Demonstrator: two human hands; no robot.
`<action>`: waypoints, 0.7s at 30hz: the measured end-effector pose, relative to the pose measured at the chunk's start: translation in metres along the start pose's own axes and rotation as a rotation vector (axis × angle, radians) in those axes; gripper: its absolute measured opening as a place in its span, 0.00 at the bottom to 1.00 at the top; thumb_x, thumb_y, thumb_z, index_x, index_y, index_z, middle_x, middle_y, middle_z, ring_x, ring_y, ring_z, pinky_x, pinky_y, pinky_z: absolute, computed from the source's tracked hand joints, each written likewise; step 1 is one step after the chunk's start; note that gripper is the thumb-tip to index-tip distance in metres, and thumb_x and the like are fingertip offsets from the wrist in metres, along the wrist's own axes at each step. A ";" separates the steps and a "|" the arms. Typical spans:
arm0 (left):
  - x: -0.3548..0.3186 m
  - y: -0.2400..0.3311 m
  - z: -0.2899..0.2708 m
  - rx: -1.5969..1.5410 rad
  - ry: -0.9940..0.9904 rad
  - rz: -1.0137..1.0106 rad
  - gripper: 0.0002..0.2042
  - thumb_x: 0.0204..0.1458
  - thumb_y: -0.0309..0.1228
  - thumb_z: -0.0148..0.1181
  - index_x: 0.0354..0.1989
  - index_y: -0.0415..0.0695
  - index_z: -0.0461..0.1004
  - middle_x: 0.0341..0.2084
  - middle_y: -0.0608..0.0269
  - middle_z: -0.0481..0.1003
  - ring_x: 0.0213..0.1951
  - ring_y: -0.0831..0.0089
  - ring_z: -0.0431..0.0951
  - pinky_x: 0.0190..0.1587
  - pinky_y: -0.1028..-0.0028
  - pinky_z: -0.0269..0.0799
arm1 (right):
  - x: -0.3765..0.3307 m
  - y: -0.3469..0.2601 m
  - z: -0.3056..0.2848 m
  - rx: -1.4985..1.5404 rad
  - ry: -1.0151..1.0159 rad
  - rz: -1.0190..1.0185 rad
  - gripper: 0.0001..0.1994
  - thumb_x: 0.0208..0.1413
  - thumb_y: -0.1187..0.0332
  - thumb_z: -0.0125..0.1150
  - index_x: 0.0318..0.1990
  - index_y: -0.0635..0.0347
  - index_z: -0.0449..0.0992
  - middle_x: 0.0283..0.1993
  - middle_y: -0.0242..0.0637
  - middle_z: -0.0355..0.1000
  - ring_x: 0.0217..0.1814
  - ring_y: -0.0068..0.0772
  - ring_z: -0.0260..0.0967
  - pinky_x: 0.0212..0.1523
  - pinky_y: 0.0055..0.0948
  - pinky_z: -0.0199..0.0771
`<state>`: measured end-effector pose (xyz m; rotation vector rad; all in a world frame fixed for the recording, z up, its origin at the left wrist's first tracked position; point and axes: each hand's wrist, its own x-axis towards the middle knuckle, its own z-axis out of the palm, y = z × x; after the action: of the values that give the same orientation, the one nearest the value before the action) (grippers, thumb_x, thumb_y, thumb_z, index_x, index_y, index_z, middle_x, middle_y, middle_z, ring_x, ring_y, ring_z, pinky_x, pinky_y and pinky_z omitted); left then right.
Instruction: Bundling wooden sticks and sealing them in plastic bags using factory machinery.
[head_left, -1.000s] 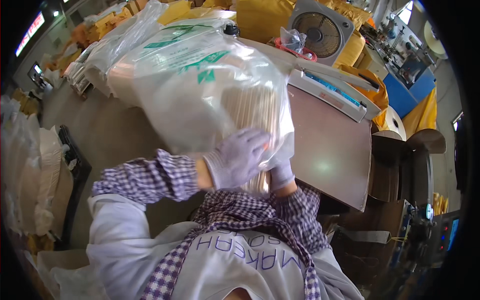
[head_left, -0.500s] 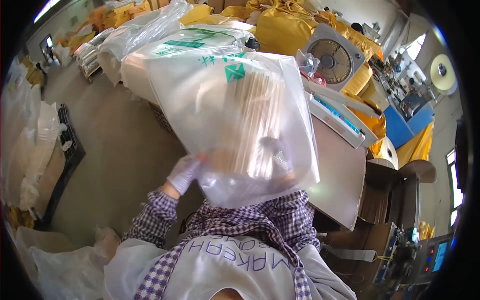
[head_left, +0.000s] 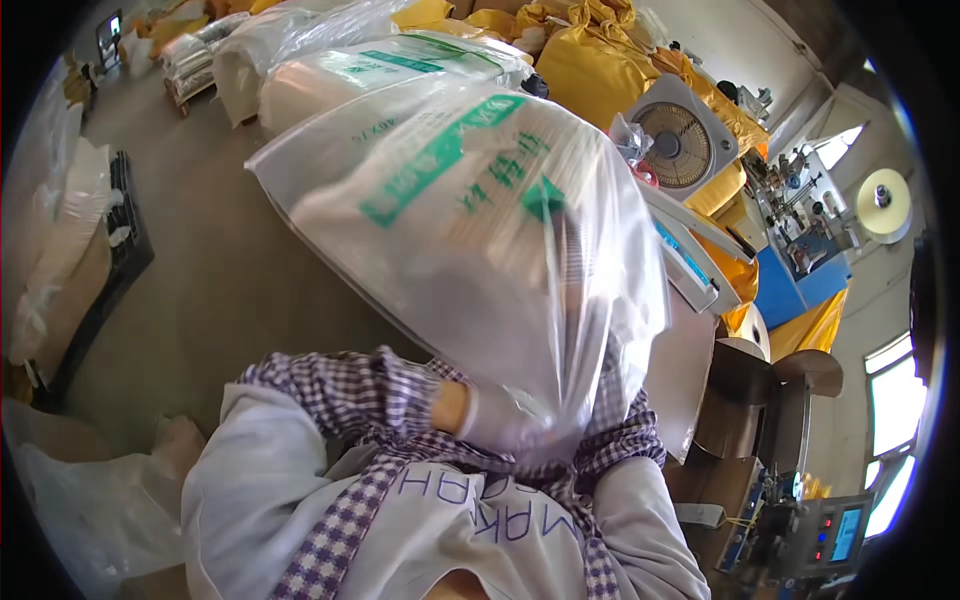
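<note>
A large clear plastic bag (head_left: 420, 285) with green printing spreads in front of me, its open end gathered near my chest. My left hand (head_left: 500, 422), in a thin whitish glove, is closed on the bag's gathered edge; its fingertips are blurred. My right forearm, in a checked sleeve (head_left: 612, 385), reaches up inside the bag and shows hazily through the plastic. Higher up, my right hand is veiled by the film and glare, so its fingers cannot be made out. Pale stacked contents show faintly through the bag.
Behind lies another green-printed bag (head_left: 400, 62). A grey box fan (head_left: 675, 145) stands at the right, above a white bar-shaped device (head_left: 695, 265) on the worktable (head_left: 690, 350). Machinery with a lit screen (head_left: 848, 535) is at lower right; a black pallet (head_left: 120, 260) lies left.
The bag has turned and bunched up, its printing now facing me. My left hand has moved right and closer to my chest. The stacked bundle shows less clearly, and my right hand is now obscured.
</note>
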<state>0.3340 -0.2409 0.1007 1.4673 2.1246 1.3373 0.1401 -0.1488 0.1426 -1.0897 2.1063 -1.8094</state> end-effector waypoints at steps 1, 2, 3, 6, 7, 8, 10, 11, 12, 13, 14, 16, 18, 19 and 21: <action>0.008 0.005 0.008 -0.005 0.005 0.012 0.12 0.51 0.33 0.46 0.32 0.37 0.71 0.27 0.49 0.72 0.30 0.58 0.72 0.37 0.67 0.68 | -0.004 -0.003 -0.005 -0.059 -0.047 -0.023 0.18 0.53 0.63 0.45 0.47 0.66 0.67 0.44 0.43 0.69 0.47 0.38 0.66 0.47 0.31 0.66; 0.018 0.013 0.014 -0.028 -0.202 0.089 0.11 0.51 0.32 0.45 0.33 0.37 0.71 0.28 0.48 0.72 0.31 0.58 0.72 0.38 0.67 0.68 | -0.010 -0.007 -0.019 -0.118 -0.097 -0.050 0.18 0.53 0.63 0.45 0.47 0.66 0.66 0.44 0.43 0.68 0.47 0.38 0.66 0.47 0.31 0.65; 0.024 0.018 0.021 -0.052 -0.415 0.168 0.11 0.50 0.32 0.45 0.33 0.37 0.71 0.28 0.46 0.72 0.32 0.57 0.72 0.40 0.67 0.67 | -0.018 -0.011 -0.036 -0.178 -0.142 -0.073 0.18 0.53 0.63 0.45 0.47 0.65 0.66 0.44 0.43 0.68 0.47 0.38 0.66 0.48 0.31 0.65; 0.027 0.020 0.058 -0.277 -0.234 0.355 0.12 0.52 0.31 0.43 0.34 0.37 0.72 0.28 0.44 0.72 0.31 0.57 0.72 0.41 0.66 0.68 | -0.055 -0.024 -0.083 -0.342 -0.297 -0.126 0.18 0.53 0.63 0.45 0.47 0.64 0.66 0.45 0.43 0.68 0.47 0.39 0.66 0.49 0.32 0.64; 0.044 0.019 0.073 -0.391 -0.146 0.352 0.12 0.52 0.31 0.43 0.34 0.37 0.71 0.28 0.46 0.72 0.32 0.58 0.72 0.41 0.66 0.68 | -0.062 -0.025 -0.086 -0.388 -0.365 -0.137 0.18 0.53 0.63 0.45 0.48 0.64 0.66 0.45 0.43 0.67 0.47 0.40 0.65 0.49 0.33 0.64; 0.065 0.018 0.081 -0.512 -0.037 0.333 0.11 0.52 0.30 0.43 0.34 0.37 0.71 0.28 0.47 0.72 0.32 0.59 0.72 0.40 0.67 0.68 | -0.062 -0.019 -0.077 -0.411 -0.453 -0.149 0.18 0.53 0.63 0.45 0.48 0.64 0.66 0.46 0.43 0.67 0.47 0.40 0.65 0.49 0.33 0.64; 0.121 0.029 0.139 -0.748 0.092 0.367 0.10 0.52 0.30 0.44 0.34 0.38 0.71 0.28 0.49 0.72 0.32 0.61 0.72 0.40 0.68 0.68 | -0.066 -0.023 -0.067 -0.537 -0.554 -0.154 0.18 0.53 0.63 0.45 0.48 0.63 0.66 0.46 0.43 0.67 0.48 0.40 0.65 0.50 0.34 0.63; 0.134 0.029 0.151 -0.853 0.237 0.344 0.10 0.52 0.30 0.44 0.33 0.38 0.71 0.28 0.50 0.72 0.32 0.62 0.72 0.40 0.69 0.68 | -0.046 -0.012 -0.029 -0.545 -0.674 -0.190 0.18 0.53 0.63 0.45 0.48 0.63 0.66 0.46 0.43 0.67 0.48 0.41 0.65 0.50 0.34 0.63; 0.155 0.027 0.156 -0.978 0.285 0.357 0.09 0.52 0.30 0.45 0.33 0.39 0.71 0.28 0.51 0.72 0.32 0.63 0.72 0.39 0.69 0.68 | -0.045 -0.008 -0.018 -0.606 -0.715 -0.187 0.18 0.53 0.63 0.45 0.48 0.63 0.66 0.47 0.43 0.67 0.48 0.41 0.65 0.50 0.34 0.63; 0.156 0.020 0.149 -1.078 0.428 0.338 0.09 0.52 0.30 0.45 0.33 0.39 0.71 0.28 0.52 0.72 0.32 0.64 0.72 0.39 0.70 0.69 | -0.025 0.002 0.027 -0.610 -0.829 -0.230 0.18 0.53 0.63 0.45 0.49 0.63 0.66 0.47 0.43 0.66 0.48 0.41 0.64 0.51 0.34 0.62; 0.150 0.018 0.155 -1.188 0.521 0.336 0.09 0.52 0.29 0.45 0.33 0.39 0.70 0.28 0.53 0.72 0.32 0.65 0.72 0.39 0.70 0.69 | -0.012 0.009 0.055 -0.642 -0.905 -0.254 0.18 0.53 0.63 0.45 0.49 0.62 0.66 0.47 0.43 0.66 0.48 0.42 0.64 0.51 0.35 0.62; 0.126 -0.016 0.120 -1.400 0.651 0.336 0.08 0.52 0.29 0.46 0.33 0.40 0.70 0.28 0.56 0.72 0.32 0.67 0.72 0.38 0.71 0.69 | 0.017 0.024 0.101 -0.737 -1.013 -0.302 0.18 0.53 0.63 0.46 0.49 0.62 0.66 0.48 0.43 0.66 0.48 0.42 0.64 0.52 0.35 0.61; 0.062 -0.067 0.063 -1.587 0.809 0.312 0.07 0.52 0.29 0.47 0.33 0.41 0.70 0.28 0.58 0.72 0.32 0.70 0.72 0.38 0.73 0.69 | 0.050 0.039 0.155 -0.805 -1.127 -0.386 0.18 0.53 0.63 0.46 0.49 0.61 0.66 0.48 0.43 0.65 0.49 0.43 0.64 0.52 0.36 0.61; 0.030 -0.092 0.032 -1.678 0.898 0.296 0.07 0.52 0.29 0.47 0.33 0.41 0.70 0.28 0.59 0.72 0.32 0.71 0.72 0.38 0.73 0.70 | 0.063 0.044 0.184 -0.830 -1.185 -0.434 0.18 0.52 0.63 0.46 0.49 0.61 0.66 0.48 0.43 0.65 0.49 0.43 0.63 0.52 0.36 0.61; 0.029 -0.129 -0.029 -1.837 1.149 0.263 0.06 0.52 0.28 0.48 0.33 0.41 0.69 0.28 0.61 0.72 0.32 0.73 0.72 0.37 0.74 0.70 | 0.087 0.054 0.263 -0.834 -1.324 -0.572 0.18 0.52 0.63 0.46 0.50 0.60 0.66 0.49 0.43 0.65 0.49 0.44 0.63 0.53 0.37 0.60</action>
<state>0.2222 -0.2434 0.0245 0.0257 -0.0162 3.0606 0.2001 -0.4101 0.0546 -2.2872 1.5783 0.1360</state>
